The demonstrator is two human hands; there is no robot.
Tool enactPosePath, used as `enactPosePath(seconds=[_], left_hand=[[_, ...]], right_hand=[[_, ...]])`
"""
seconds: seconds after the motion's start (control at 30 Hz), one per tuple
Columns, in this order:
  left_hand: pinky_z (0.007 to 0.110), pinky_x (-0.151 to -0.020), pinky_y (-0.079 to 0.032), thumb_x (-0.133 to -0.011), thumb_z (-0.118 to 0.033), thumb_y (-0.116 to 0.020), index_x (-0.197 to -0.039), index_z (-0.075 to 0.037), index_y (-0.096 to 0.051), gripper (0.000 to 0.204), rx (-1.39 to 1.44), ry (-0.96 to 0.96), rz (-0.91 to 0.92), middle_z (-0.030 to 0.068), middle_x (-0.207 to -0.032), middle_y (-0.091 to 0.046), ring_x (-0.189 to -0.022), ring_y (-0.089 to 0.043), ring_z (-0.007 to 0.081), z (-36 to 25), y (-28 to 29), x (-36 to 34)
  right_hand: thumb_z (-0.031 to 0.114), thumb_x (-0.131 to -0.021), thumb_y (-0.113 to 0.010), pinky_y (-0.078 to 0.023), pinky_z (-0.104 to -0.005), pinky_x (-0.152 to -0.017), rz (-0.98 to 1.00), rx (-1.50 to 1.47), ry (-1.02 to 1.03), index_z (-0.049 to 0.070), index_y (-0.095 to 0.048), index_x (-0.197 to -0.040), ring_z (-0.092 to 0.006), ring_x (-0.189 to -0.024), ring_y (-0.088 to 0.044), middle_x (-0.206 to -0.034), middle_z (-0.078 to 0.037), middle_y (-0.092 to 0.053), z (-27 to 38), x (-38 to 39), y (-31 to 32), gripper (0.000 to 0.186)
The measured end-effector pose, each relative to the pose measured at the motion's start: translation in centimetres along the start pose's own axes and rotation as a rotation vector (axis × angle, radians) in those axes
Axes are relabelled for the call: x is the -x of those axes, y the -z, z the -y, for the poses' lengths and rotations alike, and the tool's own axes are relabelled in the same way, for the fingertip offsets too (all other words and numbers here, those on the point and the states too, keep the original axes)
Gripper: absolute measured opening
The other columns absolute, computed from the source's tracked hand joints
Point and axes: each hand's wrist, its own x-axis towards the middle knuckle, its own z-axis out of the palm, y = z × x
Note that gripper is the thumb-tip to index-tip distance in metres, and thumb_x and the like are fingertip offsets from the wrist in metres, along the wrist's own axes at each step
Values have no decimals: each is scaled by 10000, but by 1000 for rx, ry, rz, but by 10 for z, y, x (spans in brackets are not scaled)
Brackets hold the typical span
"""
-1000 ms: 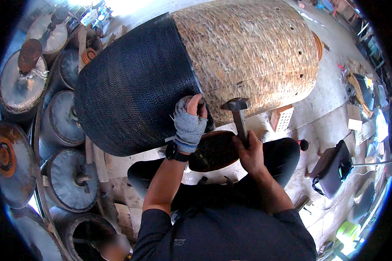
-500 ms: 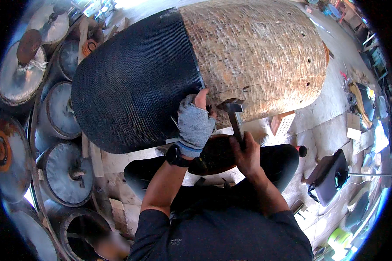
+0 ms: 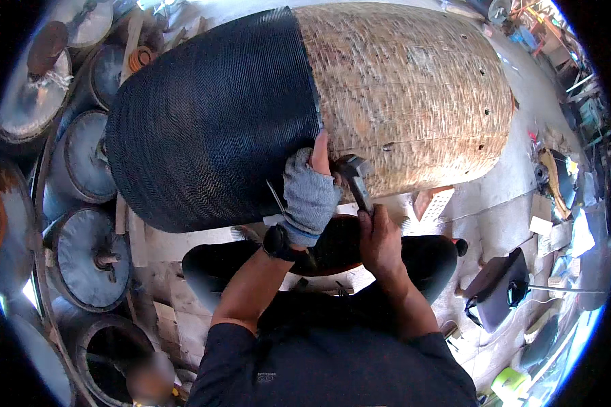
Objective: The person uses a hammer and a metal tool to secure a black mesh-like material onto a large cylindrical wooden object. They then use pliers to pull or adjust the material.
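A large barrel-shaped body lies across the view, black and finely ridged on its left half point(image 3: 204, 129), pale chiseled wood on its right point(image 3: 414, 95). My left hand point(image 3: 309, 190), in a grey fingerless glove, is against the seam, thumb up and fingers curled round something hidden; a thin metal piece sticks out beside it. My right hand point(image 3: 380, 244) grips a hammer point(image 3: 356, 173) by its handle, the head close beside my left fingertips. Below both hands, a dark oval tray point(image 3: 336, 261) sits between my knees.
Metal-faced cylinders point(image 3: 88, 247) and wooden planks point(image 3: 139, 247) crowd the left. At right are a dark bag point(image 3: 495, 288), cardboard and scattered scraps, and a green container point(image 3: 509, 383). A pale block point(image 3: 434, 203) props the barrel. A blurred shape point(image 3: 149, 380) is at lower left.
My left hand has shifted right along with the seam in view. The hammer head has moved left and tilted, closer to my left fingers. The view has shifted slightly.
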Motion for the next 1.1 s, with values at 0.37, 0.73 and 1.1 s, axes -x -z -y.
enactPosePath(seconds=[0.37,0.73,1.1], left_hand=[[464,-827,-509,-882,-278,-650,-1134,-38,-618,349,-101,-228,358,160,-1128,-629,-1003,-606,352,6,-21,135],[427,-570,-521,-865,-167,-577,-915,-30,-659,167,-145,-249,543,148,-810,-632,-719,-634,295,-5,-57,162],[427,-635,-521,-891,-210,-587,-931,-92,-677,153,-64,-77,260,110,-906,-651,-833,-635,300,-17,-10,143]], right_hand=[[153,-985,-537,-452,-514,-558,-10,-55,69,-9,-497,-1057,-469,-660,-603,-721,-223,-595,-6,2,-4,181],[147,-992,-549,-444,-503,-562,-10,-21,12,13,-493,-970,-468,-662,-596,-720,-231,-588,4,-3,0,147],[236,-1032,-490,-426,-373,-521,-49,-82,-53,-25,-552,-929,-200,-543,-522,-607,-106,-549,-6,5,-4,288]])
